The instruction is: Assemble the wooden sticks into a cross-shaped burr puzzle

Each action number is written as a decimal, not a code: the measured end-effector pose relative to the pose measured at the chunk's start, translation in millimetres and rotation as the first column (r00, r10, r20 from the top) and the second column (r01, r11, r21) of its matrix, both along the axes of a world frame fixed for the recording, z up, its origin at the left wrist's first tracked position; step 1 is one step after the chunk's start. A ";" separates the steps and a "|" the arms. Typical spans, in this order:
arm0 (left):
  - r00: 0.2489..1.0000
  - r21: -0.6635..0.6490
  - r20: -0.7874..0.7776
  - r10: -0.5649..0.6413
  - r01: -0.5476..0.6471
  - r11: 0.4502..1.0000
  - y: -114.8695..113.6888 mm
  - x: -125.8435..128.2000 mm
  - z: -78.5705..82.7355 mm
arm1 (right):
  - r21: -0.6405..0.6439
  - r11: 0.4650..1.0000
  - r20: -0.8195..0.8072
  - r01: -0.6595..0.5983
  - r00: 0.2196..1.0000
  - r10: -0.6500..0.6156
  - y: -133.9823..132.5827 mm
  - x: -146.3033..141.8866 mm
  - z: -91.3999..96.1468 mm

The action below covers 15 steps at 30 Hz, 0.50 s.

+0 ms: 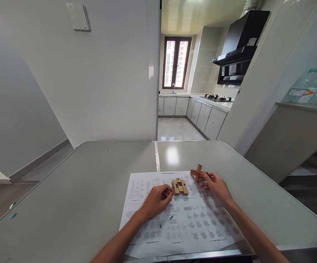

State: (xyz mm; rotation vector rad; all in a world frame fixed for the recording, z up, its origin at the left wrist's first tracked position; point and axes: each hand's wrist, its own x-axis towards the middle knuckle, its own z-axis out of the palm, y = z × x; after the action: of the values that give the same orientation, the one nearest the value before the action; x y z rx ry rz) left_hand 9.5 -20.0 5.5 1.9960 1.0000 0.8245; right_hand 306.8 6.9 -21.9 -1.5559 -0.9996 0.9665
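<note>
My right hand pinches a reddish-brown wooden interlocking puzzle piece, a cross of short bars, above the far right edge of the printed sheet. To its left, a light wooden block puzzle lies flat on the paper, with notched blocks around a gap in the middle. My left hand is over the paper just left of that puzzle. Its fingers are loosely curled and nothing shows between them; the fingertips are at the puzzle's left edge, and I cannot tell if they touch. The printed sheet carries rows of small puzzle diagrams.
The sheet lies on a pale grey table with a metal seam. A small blue-green item is at the left edge. Beyond are a white wall and a kitchen doorway. Large water bottles stand on a ledge at right.
</note>
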 end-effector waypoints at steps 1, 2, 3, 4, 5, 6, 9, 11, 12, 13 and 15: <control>1.000 0.002 0.000 0.001 -0.001 1.000 0.2 -0.1 -0.3 | 0.005 1.000 0.009 0.001 1.000 -0.001 -0.7 0.2 -0.7; 1.000 0.003 0.000 0.003 -0.003 1.000 0.4 -0.2 -0.6 | 0.010 1.000 0.018 0.001 1.000 -0.002 -1.8 0.3 -1.4; 1.000 0.004 0.001 0.003 -0.003 1.000 0.5 -0.2 -0.9 | 0.014 1.000 0.027 0.002 1.000 -0.002 -3.2 0.2 -2.2; 1.000 0.005 0.002 0.003 -0.004 1.000 0.6 -0.3 -1.0 | 0.017 1.000 0.035 0.002 0.999 -0.002 -4.7 -0.1 -3.0; 1.000 0.006 0.003 0.004 -0.004 1.000 0.5 -0.2 -1.1 | 0.021 1.000 0.043 0.002 0.999 -0.003 -6.2 -0.6 -3.6; 1.000 0.008 0.004 0.004 -0.004 1.000 0.4 -0.2 -1.0 | 0.024 1.000 0.052 0.001 0.999 -0.003 -7.5 -1.3 -4.1; 1.000 0.006 0.003 0.003 -0.003 1.000 -0.1 0.0 -0.3 | 0.031 1.000 0.086 0.002 0.996 -0.005 -9.8 -3.4 -3.5; 1.000 0.002 0.002 0.004 -0.004 1.000 -0.3 -0.1 0.2 | 0.040 0.999 0.114 0.004 0.993 -0.008 -9.8 -3.7 -1.4; 1.000 -0.001 0.001 0.004 -0.004 1.000 -0.3 -0.3 0.2 | 0.047 0.999 0.129 0.004 0.992 -0.010 -9.5 -3.3 -0.2; 1.000 -0.002 0.002 0.004 -0.004 1.000 -0.3 -0.5 0.2 | 0.054 0.999 0.144 0.004 0.989 -0.012 -9.1 -2.5 0.9; 1.000 -0.006 0.004 0.003 -0.003 1.000 -0.2 -0.9 -0.2 | 0.068 0.998 0.177 0.010 0.984 -0.022 -7.9 0.2 2.4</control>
State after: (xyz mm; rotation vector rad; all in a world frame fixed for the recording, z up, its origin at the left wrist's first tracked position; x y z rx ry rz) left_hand 8.7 -20.2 5.3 1.9875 1.0018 0.8265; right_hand 307.0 -1.0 -19.5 -1.6132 -1.1302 0.7850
